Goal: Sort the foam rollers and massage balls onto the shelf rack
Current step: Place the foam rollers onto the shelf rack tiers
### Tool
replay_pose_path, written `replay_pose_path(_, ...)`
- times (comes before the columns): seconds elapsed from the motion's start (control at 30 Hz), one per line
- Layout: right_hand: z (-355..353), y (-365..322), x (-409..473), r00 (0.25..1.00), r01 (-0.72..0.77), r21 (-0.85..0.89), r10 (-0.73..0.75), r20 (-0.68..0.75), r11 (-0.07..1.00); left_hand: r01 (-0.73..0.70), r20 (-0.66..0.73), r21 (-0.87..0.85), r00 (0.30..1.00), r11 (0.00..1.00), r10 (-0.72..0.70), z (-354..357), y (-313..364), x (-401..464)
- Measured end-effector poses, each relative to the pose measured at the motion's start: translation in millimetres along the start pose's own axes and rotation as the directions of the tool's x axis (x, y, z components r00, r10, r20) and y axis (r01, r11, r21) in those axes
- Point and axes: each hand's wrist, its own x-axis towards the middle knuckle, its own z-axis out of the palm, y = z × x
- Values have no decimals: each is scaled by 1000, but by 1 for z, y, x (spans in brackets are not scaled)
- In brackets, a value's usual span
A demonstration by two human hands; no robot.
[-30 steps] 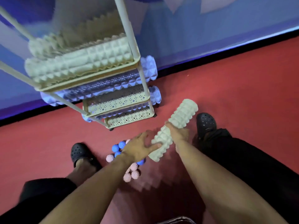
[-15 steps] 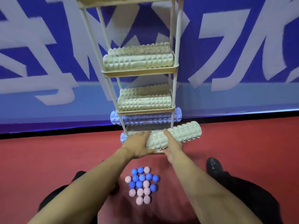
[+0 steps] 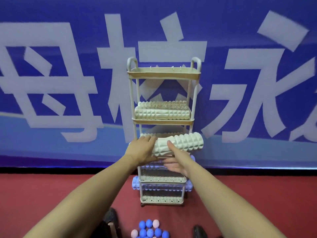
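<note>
Foam roller (image 3: 181, 143) overhanging shelf rack (image 3: 163, 122) rightward.

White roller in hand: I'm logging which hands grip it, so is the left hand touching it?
Touching. The head view shows the left hand wrapped round the white roller's left end.

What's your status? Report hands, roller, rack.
Both hands, left and right, grip white roller. Level at rack's third tier. Balls on floor.
</note>
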Motion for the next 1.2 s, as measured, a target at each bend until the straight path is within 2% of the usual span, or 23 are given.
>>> replay_pose_path(0.07,-7,-24,-11,995,64,-212,-78,-56,975,18,-32,26,999,999,-17,-16,-11,7)
replay_pose_path(0.13,-16,-48,-13,950,157,-472,-263,-167,867,25,-80,47,997,999,-22,-33,-19,14)
replay_pose_path(0.23,-19,-85,-16,802,218,-731,-546,-243,647,24,-117,109,993,994,-11,-51,-28,23)
replay_pose_path(0.27,-21,-99,-16,749,255,-778,-626,-216,574,15,-123,127,992,992,1,-54,-30,26)
replay_pose_path(0.3,-22,-113,-17,727,296,-805,-667,-160,515,3,-128,142,992,990,15,-57,-32,29)
replay_pose_path(0.33,-23,-124,-13,731,331,-829,-678,-77,450,-11,-132,159,991,987,32,-59,-35,33)
replay_pose_path(0.4,-24,-140,-1,790,349,-886,-604,104,304,-47,-153,187,985,981,76,-61,-40,43)
replay_pose_path(0.47,-25,-148,12,834,324,-928,-519,188,184,-87,-190,209,974,974,127,-63,-46,55)
replay_pose_path(0.67,-33,-163,44,832,283,-959,-495,252,-13,-182,-312,211,919,960,243,-62,-62,85)
replay_pose_path(0.77,-31,-168,54,790,237,-962,-550,271,-134,-157,-329,144,924,977,197,-56,-66,97)
replay_pose_path(0.87,-27,-175,66,790,147,-971,-569,230,-187,-48,-344,29,937,998,55,-50,-68,104)
replay_pose_path(0.97,-28,-185,78,767,48,-970,-614,188,-237,5,-363,-36,932,999,-18,-41,-74,106)
replay_pose_path(1.2,-14,-205,111,713,-22,-990,-696,85,-143,61,-336,-77,938,995,-83,-23,-93,108)
